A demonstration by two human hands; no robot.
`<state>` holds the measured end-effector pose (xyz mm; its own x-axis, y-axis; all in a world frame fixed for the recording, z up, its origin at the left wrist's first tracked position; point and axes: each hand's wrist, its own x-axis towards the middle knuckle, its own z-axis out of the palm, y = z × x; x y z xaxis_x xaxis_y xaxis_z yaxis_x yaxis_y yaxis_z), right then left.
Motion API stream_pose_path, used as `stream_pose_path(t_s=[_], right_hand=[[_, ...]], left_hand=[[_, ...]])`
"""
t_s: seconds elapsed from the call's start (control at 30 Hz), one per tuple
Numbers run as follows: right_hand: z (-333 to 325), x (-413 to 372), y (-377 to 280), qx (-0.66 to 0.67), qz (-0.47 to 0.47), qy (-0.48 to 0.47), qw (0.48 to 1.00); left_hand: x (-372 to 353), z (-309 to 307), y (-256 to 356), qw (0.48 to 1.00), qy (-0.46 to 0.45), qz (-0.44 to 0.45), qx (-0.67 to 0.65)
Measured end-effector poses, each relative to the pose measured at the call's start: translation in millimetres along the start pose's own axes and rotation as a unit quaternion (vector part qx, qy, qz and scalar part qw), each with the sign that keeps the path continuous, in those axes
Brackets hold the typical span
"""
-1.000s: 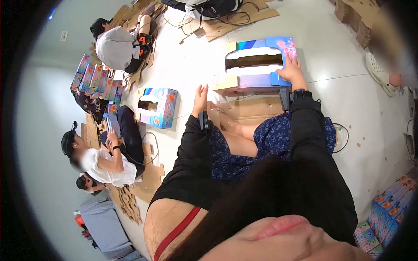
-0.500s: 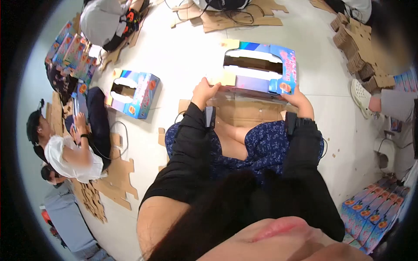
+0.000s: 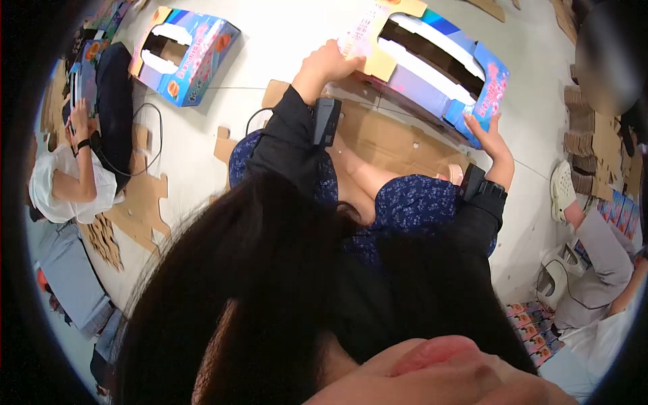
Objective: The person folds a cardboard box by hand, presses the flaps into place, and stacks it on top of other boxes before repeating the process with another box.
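Gripping: the left hand and the right hand hold a large blue, lavender and pink printed cardboard box between them.
Left grip: curled at the near left corner, thumb against the cream-yellow cardboard flap.
Right grip: set at the near right corner, thumb and fingers spread apart over it.
Box opening: a long cut-out between the hands, edged with white flaps, showing brown inside.
Wrists: a black block-shaped device sits behind the left hand; another is behind the right.
Below the hands: a flat brown cardboard sheet, between the box and the wearer's folded legs.
Left of the left hand: a smaller blue and pink printed box on the pale tiled floor; farther out, a seated person in a white top.
Right of the right hand: stacked brown cardboard pieces and a cream perforated clog.
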<state>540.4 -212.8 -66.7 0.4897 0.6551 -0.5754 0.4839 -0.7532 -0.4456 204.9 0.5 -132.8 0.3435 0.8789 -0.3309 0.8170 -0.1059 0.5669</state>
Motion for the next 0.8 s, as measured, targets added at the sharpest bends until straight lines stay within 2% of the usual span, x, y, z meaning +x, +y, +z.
stream_pose_path(t_s=[0.03, 0.07, 0.17, 0.27, 0.37, 0.4, 0.5, 0.57, 0.63, 0.7, 0.73, 0.77, 0.8], right_hand=[[1.8, 3.4, 2.3, 0.004, -0.008, 0.034, 0.999], [2.6, 8.7, 2.9, -0.047, 0.025, 0.047, 0.998], [9.9, 19.5, 5.4, -0.072, 0.065, 0.084, 0.992], [11.6, 17.1, 3.6, -0.075, 0.082, 0.113, 0.987], [16.8, 34.1, 15.9, -0.067, 0.082, 0.168, 0.980], [15.9, 37.2, 18.6, -0.061, 0.078, 0.189, 0.977], [-2.0, 44.3, 23.5, -0.024, 0.059, 0.104, 0.992], [-7.7, 26.0, 7.5, 0.012, 0.028, 0.190, 0.981], [-14.4, 7.8, -5.1, 0.084, -0.019, 0.263, 0.961], [-20.5, -3.2, -11.8, 0.190, -0.079, 0.322, 0.924], [-22.2, -4.8, -13.3, 0.283, -0.123, 0.334, 0.891], [-23.8, -6.0, -14.2, 0.373, -0.166, 0.341, 0.847], [-25.7, -6.7, -16.4, 0.459, -0.207, 0.345, 0.792]], left_hand=[[-1.3, -1.7, 2.6, 1.000, 0.009, -0.003, 0.002], [-1.5, -3.1, 5.1, 1.000, 0.015, -0.004, 0.000], [-6.2, -5.9, 10.2, 0.999, 0.033, 0.002, -0.003], [-11.5, -7.2, 15.5, 0.998, 0.063, 0.014, 0.018], [-13.4, -5.8, 12.3, 0.997, 0.076, 0.018, -0.017], [-15.7, -8.1, 16.1, 0.995, 0.078, 0.008, -0.061], [-18.2, -16.7, 22.9, 0.980, 0.108, -0.001, -0.167], [-11.3, -20.9, 19.1, 0.966, 0.156, 0.022, -0.204], [1.3, -26.3, 10.6, 0.940, 0.178, 0.064, -0.283], [-3.2, -38.3, 18.4, 0.878, 0.169, 0.163, -0.417], [-3.7, -41.3, 15.2, 0.877, 0.184, 0.167, -0.412], [10.6, -43.4, -4.4, 0.860, 0.201, 0.246, -0.399], [3.9, -47.9, 4.1, 0.840, 0.198, 0.225, -0.452]])
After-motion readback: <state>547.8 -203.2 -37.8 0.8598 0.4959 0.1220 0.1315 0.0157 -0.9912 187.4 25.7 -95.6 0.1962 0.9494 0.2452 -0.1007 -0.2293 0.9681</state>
